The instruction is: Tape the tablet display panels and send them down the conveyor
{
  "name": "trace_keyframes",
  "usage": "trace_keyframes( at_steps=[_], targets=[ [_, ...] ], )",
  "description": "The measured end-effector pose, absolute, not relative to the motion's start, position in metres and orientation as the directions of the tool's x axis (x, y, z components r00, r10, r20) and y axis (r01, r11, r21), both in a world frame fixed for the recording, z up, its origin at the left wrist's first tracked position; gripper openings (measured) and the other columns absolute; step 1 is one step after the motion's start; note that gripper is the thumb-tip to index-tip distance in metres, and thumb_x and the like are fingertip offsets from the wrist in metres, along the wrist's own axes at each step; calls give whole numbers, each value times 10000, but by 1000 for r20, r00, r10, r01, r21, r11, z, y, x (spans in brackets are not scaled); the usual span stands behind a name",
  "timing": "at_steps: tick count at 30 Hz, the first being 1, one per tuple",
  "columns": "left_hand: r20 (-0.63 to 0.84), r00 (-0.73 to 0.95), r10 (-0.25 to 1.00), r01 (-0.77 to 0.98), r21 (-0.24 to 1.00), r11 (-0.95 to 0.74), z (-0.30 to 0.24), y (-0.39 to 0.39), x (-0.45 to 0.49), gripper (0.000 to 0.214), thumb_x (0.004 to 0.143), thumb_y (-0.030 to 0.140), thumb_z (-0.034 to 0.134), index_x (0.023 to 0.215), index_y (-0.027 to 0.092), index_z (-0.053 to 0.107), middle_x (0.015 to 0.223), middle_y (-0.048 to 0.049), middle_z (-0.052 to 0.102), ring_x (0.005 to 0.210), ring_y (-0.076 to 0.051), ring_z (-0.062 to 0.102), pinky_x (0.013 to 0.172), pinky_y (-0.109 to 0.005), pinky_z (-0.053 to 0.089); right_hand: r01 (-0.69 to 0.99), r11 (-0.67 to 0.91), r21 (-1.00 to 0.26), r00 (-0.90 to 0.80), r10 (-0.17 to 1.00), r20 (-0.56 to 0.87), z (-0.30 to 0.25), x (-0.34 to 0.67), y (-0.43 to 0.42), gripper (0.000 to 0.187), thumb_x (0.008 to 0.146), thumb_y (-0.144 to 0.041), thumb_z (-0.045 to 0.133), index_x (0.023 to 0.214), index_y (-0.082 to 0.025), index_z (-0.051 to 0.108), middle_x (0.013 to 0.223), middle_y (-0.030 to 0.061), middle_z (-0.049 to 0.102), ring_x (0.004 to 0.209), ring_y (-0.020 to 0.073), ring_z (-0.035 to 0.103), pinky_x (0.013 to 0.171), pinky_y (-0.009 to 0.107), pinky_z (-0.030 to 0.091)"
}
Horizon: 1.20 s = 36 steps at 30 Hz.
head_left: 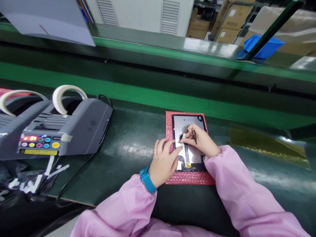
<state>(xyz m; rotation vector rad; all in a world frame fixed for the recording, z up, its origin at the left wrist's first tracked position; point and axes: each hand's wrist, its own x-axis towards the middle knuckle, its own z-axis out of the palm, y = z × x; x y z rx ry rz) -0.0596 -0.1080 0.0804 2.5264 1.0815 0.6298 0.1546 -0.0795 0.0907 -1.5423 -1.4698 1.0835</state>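
A tablet-like panel [190, 123] with a black frame lies face up on a red bubble-wrap sheet [187, 178] on the dark green bench. My left hand [164, 161] rests on the panel's left edge, fingers spread and pressing down. My right hand [201, 140] is closed on thin dark tweezers [194, 136] and pinches a small white strip of tape [182, 140] onto the panel's middle. Both arms are in pink sleeves. A blue band [147, 180] sits on my left wrist.
A grey tape dispenser machine [61, 128] with coloured buttons and white tape rolls [64, 95] stands at the left, its cable running along the bench. Cut tape strips [37, 179] stick at the front left. A green conveyor [158, 75] runs behind; cardboard boxes [232, 19] and a blue bin [266, 46] lie beyond.
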Motion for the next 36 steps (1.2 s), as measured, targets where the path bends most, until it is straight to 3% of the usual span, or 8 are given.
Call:
trace_keyframes(
  at_steps=[7, 14, 20, 25, 27, 30, 33, 36],
  targets=[
    [237, 651, 721, 632, 355, -689, 74, -108, -56, 445, 944, 354, 573, 1387, 323, 585, 1489, -97, 481, 1363, -399, 338, 1113, -747, 252, 396, -35, -917, -9, 999, -42, 86, 153, -80, 493, 747, -560, 788, 807, -260, 401, 757, -11, 679, 694, 201, 661, 662, 345, 471],
    [212, 659, 722, 652, 317, -688, 75, -110, -55, 469, 939, 379, 593, 1406, 337, 561, 1502, -71, 495, 1386, -410, 354, 1119, -751, 244, 424, 9, -906, -13, 1000, 4, 80, 154, -78, 523, 757, -550, 788, 851, -267, 358, 911, 16, 711, 587, 152, 553, 627, 330, 435],
    [223, 660, 717, 651, 308, -694, 74, -110, -54, 448, 947, 389, 577, 1390, 323, 581, 1468, -87, 531, 1379, -408, 377, 1121, -742, 243, 598, 13, -802, 151, 980, 129, 83, 153, -56, 548, 708, -537, 818, 854, -270, 362, 831, 0, 646, 666, 196, 593, 653, 333, 442],
    [250, 642, 725, 672, 271, -689, 69, -111, -55, 522, 933, 444, 593, 1442, 347, 527, 1538, -116, 455, 1422, -419, 351, 1122, -701, 278, 742, -199, -641, 376, 914, 152, 100, 177, -48, 391, 841, -487, 693, 888, -270, 371, 832, 31, 634, 711, 240, 621, 676, 359, 446],
    [242, 634, 734, 692, 245, -679, 68, -112, -55, 565, 929, 494, 582, 1465, 333, 505, 1553, -145, 438, 1441, -432, 342, 1128, -677, 289, 734, -341, -588, 485, 868, 102, 105, 194, -55, 399, 828, -467, 703, 906, -265, 368, 875, 64, 638, 752, 267, 638, 664, 370, 460],
    [219, 639, 737, 708, 207, -675, 68, -112, -54, 584, 936, 548, 544, 1466, 305, 511, 1544, -177, 450, 1448, -442, 349, 1139, -656, 286, 635, -472, -611, 512, 850, -125, 107, 217, -72, 366, 837, -456, 680, 911, -256, 382, 838, 75, 653, 718, 269, 665, 587, 357, 491],
    [210, 653, 728, 703, 189, -685, 67, -112, -55, 542, 948, 543, 523, 1433, 301, 549, 1548, -178, 450, 1453, -434, 354, 1142, -650, 282, 561, -476, -677, 437, 865, -247, 101, 223, -85, 380, 799, -452, 714, 891, -259, 400, 737, 29, 655, 606, 227, 648, 501, 320, 486],
    [210, 662, 719, 695, 184, -695, 66, -111, -56, 523, 960, 531, 508, 1425, 299, 554, 1555, -181, 442, 1458, -432, 350, 1138, -653, 280, 429, -400, -810, 412, 885, -218, 92, 216, -90, 485, 663, -443, 815, 869, -265, 413, 667, -29, 602, 558, 189, 591, 469, 288, 453]
  ],
)
